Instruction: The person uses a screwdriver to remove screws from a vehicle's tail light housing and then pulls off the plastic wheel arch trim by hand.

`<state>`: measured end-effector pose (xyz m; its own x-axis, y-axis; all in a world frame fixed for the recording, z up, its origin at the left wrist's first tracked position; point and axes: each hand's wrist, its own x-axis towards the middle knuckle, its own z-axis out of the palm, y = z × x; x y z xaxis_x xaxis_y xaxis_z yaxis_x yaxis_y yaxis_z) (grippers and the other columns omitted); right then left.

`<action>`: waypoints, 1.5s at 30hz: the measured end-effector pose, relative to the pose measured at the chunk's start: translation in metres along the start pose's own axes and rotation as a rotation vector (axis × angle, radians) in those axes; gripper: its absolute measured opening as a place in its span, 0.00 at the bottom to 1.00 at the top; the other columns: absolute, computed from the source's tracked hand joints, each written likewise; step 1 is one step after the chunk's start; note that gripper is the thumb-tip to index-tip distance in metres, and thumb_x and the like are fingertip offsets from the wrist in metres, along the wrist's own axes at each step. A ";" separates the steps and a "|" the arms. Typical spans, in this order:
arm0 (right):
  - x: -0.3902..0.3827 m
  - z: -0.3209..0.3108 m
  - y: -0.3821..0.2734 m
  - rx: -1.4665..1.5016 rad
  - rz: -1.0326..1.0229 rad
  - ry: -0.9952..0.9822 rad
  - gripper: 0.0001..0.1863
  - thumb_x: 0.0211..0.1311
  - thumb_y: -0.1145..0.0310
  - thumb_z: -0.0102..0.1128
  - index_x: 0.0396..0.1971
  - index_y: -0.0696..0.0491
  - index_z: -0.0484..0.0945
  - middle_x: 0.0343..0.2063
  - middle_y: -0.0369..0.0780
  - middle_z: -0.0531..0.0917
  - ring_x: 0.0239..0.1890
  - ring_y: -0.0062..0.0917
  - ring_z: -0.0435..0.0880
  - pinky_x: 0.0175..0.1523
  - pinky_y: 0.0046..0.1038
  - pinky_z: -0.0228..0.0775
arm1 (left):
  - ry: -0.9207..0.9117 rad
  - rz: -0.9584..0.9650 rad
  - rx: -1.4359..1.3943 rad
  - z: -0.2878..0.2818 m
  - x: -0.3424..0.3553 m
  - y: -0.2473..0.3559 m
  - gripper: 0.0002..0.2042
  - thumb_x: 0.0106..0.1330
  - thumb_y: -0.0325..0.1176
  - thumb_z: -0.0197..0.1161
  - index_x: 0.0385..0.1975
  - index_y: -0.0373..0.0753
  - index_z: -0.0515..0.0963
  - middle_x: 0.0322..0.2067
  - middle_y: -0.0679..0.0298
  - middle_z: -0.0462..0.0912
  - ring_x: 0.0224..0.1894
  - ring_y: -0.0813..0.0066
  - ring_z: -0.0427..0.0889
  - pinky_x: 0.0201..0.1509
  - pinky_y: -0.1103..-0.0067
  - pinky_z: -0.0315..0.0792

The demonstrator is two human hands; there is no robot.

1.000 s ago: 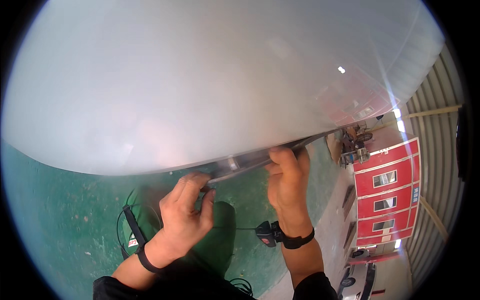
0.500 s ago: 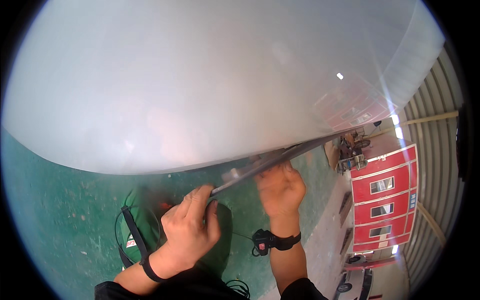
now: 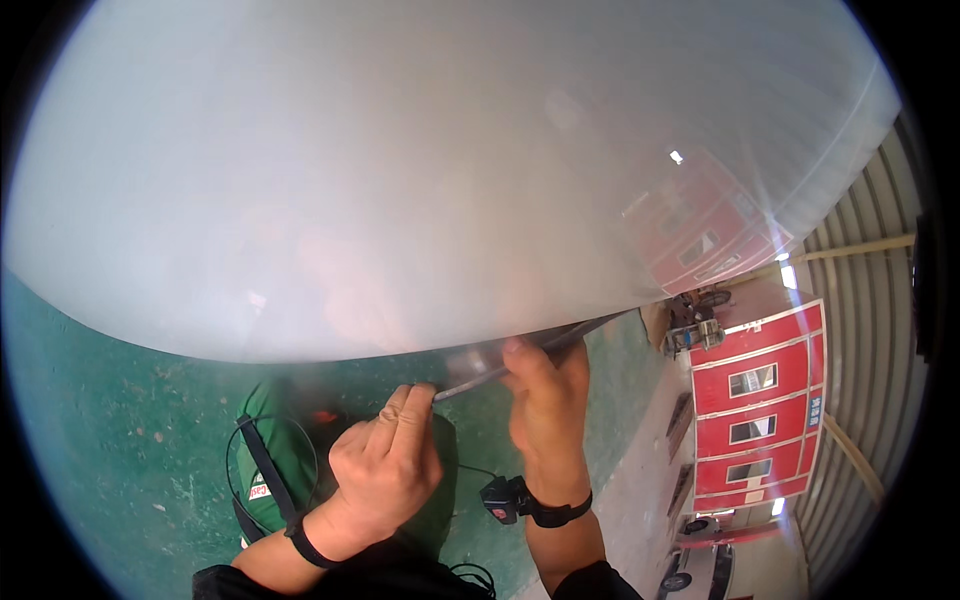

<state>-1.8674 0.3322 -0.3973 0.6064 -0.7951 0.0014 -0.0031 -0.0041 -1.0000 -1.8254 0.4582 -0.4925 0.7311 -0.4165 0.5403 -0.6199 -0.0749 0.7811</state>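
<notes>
A large, smooth, pale grey glossy panel [image 3: 380, 180] fills the upper view, its curved lower edge just above my hands. Along that edge runs a long dark strip [image 3: 470, 384], its near end hanging a little below the panel. My left hand [image 3: 385, 460] pinches this end between thumb and fingers. Further along, my right hand [image 3: 548, 395] is wrapped round the strip, thumb on the near side and the other fingers mostly hidden behind it. A black strap with a small black device [image 3: 505, 498] circles my right wrist. A thin black band [image 3: 308, 545] is on my left.
Below lies a green floor [image 3: 130, 420], with my green-clad leg [image 3: 265, 450] and a black strap and cable over it. A red panelled structure with windows [image 3: 755, 410] stands at right, near a parked vehicle [image 3: 695, 570] and machinery [image 3: 697, 335]. A ribbed metal wall [image 3: 870, 330] curves behind.
My right hand has turned, from palm showing behind the strip to thumb over its near side. The strip has risen closer to the panel's edge. My left hand keeps its pinch.
</notes>
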 end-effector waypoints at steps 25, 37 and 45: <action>0.002 -0.009 0.018 0.054 -0.073 -0.009 0.35 0.54 0.70 0.68 0.62 0.57 0.64 0.52 0.38 0.75 0.56 0.27 0.74 0.64 0.37 0.63 | -0.043 0.021 -0.030 -0.001 0.011 -0.011 0.17 0.54 0.19 0.64 0.45 0.34 0.79 0.38 0.54 0.85 0.24 0.62 0.81 0.26 0.75 0.72; 0.006 -0.043 0.059 0.448 -0.014 0.037 0.23 0.58 0.64 0.68 0.54 0.46 0.75 0.48 0.34 0.81 0.54 0.31 0.76 0.59 0.40 0.64 | -0.174 -0.176 -0.201 -0.016 0.010 -0.011 0.13 0.58 0.23 0.66 0.44 0.33 0.80 0.34 0.50 0.84 0.27 0.56 0.83 0.30 0.72 0.76; 0.018 -0.058 0.063 0.669 -0.043 0.040 0.09 0.61 0.66 0.64 0.42 0.45 0.79 0.43 0.30 0.81 0.49 0.24 0.76 0.55 0.33 0.63 | -0.300 -0.303 -0.152 -0.022 0.020 0.008 0.15 0.60 0.25 0.65 0.48 0.30 0.80 0.27 0.51 0.85 0.21 0.66 0.82 0.28 0.75 0.74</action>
<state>-1.9033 0.2827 -0.4598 0.5649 -0.8246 0.0283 0.5214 0.3301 -0.7869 -1.8088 0.4693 -0.4685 0.7440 -0.6426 0.1830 -0.3253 -0.1092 0.9393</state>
